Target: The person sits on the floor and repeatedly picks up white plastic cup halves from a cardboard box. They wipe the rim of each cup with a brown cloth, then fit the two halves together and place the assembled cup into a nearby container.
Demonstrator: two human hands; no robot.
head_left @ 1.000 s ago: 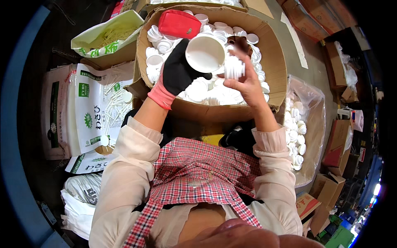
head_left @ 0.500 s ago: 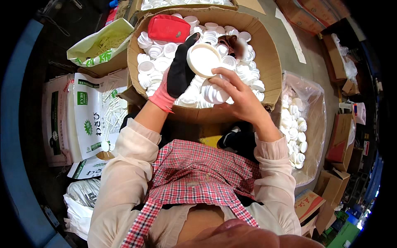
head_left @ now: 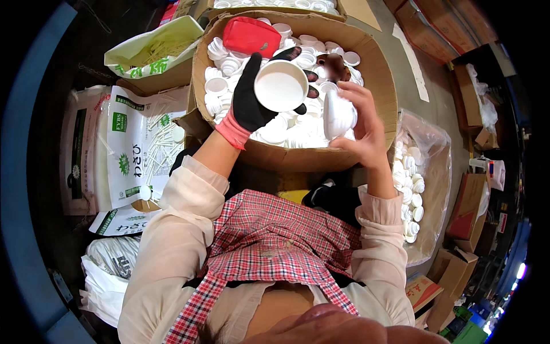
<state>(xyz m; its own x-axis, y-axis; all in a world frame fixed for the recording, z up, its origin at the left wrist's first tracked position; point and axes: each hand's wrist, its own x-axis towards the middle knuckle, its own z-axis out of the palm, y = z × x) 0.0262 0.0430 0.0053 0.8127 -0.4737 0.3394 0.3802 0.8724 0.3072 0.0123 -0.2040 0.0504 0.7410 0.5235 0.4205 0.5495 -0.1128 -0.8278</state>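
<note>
Grey floor (head_left: 409,92) runs to the right of both grips, and beneath them stands a large cardboard box (head_left: 321,158) heaped with white plastic pieces (head_left: 272,133). A red pouch (head_left: 252,37) lies on the heap beyond the gloved left hand (head_left: 250,100), whose fingers hold a round white cup (head_left: 281,86), open side up; just right of that grip, the bare right hand (head_left: 369,129) pinches a smaller white piece (head_left: 339,114), tilted on edge, above the heap.
</note>
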